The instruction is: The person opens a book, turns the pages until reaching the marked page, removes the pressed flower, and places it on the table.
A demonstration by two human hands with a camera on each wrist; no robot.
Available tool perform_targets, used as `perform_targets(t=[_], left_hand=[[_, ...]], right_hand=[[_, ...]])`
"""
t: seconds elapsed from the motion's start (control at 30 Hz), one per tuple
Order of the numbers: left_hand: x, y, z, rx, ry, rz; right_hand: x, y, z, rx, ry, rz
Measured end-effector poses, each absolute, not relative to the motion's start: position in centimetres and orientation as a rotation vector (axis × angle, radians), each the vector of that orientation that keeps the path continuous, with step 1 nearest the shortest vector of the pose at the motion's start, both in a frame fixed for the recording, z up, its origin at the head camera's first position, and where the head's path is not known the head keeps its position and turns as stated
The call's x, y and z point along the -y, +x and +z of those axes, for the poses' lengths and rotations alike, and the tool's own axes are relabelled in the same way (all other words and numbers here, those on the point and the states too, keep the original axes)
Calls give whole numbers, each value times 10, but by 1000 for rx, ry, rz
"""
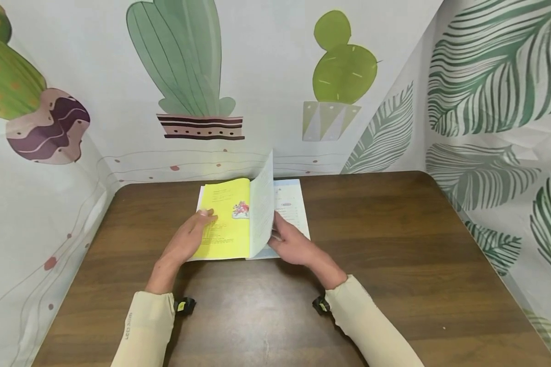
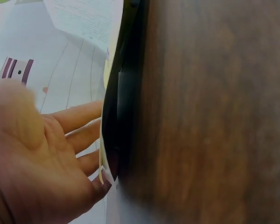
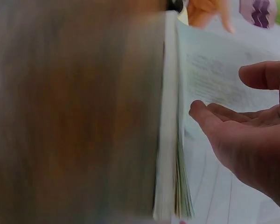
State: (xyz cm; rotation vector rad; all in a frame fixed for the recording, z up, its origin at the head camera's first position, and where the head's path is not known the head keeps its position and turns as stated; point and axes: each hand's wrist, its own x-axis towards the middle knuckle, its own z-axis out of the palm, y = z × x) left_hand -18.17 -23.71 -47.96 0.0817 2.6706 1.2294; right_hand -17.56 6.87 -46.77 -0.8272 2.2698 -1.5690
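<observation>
Plainly, a book (image 1: pixel 244 242) lies spread near the far edge of the surface (image 1: pixel 372 234), close to the cactus-printed backdrop (image 1: pixel 271 66). On its yellow page (image 1: pixel 222 206), left of a small coloured picture (image 1: pixel 241 210), the left hand (image 1: pixel 183 239) rests with fingers extended. The right hand (image 1: pixel 296 247) is just beside a leaf (image 1: pixel 261 214) standing nearly upright; I can't tell whether they touch. From the head view that leaf hides some fingertips, but the right wrist view shows thumb and fingers well parted, plus the stacked page edges (image 3: pixel 181 186). Only the left wrist view catches the left palm and the dark band below the book's curved outer edge. Cream sleeves (image 1: pixel 149 318) cover both forearms.
</observation>
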Motion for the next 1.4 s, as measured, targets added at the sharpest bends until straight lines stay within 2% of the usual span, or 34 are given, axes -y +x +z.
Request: perform_targets(t=[0.27,0.63,0.8,1.03,1.23,1.4], left_hand=[[240,-181,-477,-2558,-67,1373],[255,-179,-477,-2442,-43,1752],[252,-181,-478,-2628,-15,1525],[243,-179,-486,-2802,293,1035],[237,-178,-487,-2820,397,903],[236,-178,-486,-2803,427,845]], right_hand=[[-46,-167,-470,-2333,-970,-1395],[-39,-153,-467,-2362,-1019,-921],[-41,-151,-468,-2361,-1059,-841],[-44,-154,-467,-2393,-1077,-834],[-53,-163,-465,-2438,-1131,-873],[-63,-168,-464,-2569,-1056,-817]])
